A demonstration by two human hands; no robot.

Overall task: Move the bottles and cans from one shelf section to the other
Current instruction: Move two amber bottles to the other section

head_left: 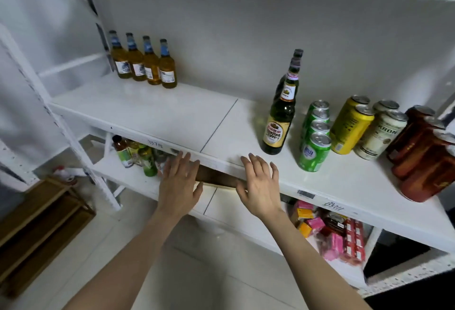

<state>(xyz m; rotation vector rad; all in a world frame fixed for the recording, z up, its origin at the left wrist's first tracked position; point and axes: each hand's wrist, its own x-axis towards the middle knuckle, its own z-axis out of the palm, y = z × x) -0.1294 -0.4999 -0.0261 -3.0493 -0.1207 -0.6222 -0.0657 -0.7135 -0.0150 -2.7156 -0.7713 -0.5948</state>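
While both hands hover at the front lip of the white shelf, neither grips anything. The left hand and the right hand are spread, palms down, fingers straight and slightly fanned, with a gap between them. The left hand sits just left of the seam that divides the shelf into two sections; the right hand sits just right of it.

Task items stand as follows:

- **Left section:** four amber bottles stand in a row at the back left corner, well apart from both hands.
- **Right section:** a front-to-back file of dark green beer bottles comes first. Beyond it, in order, stand green cans, yellow cans, white cans and red-brown cans at the far right.
- **Orientation:** every item is upright, long axis vertical.

Governing relation: the front beer bottle lies ahead of and to the right of the right hand, near it, with bare shelf between. The left hand is farther off and would have to reach across the right arm.

By judgement, stock travels from the right section to the left, since the left holds only four bottles and much bare board. This view does not confirm the direction. The right hand is the better placed to reach. It should close round the bottle body below the neck and lift straight up, because a green can stands just beside the bottle.
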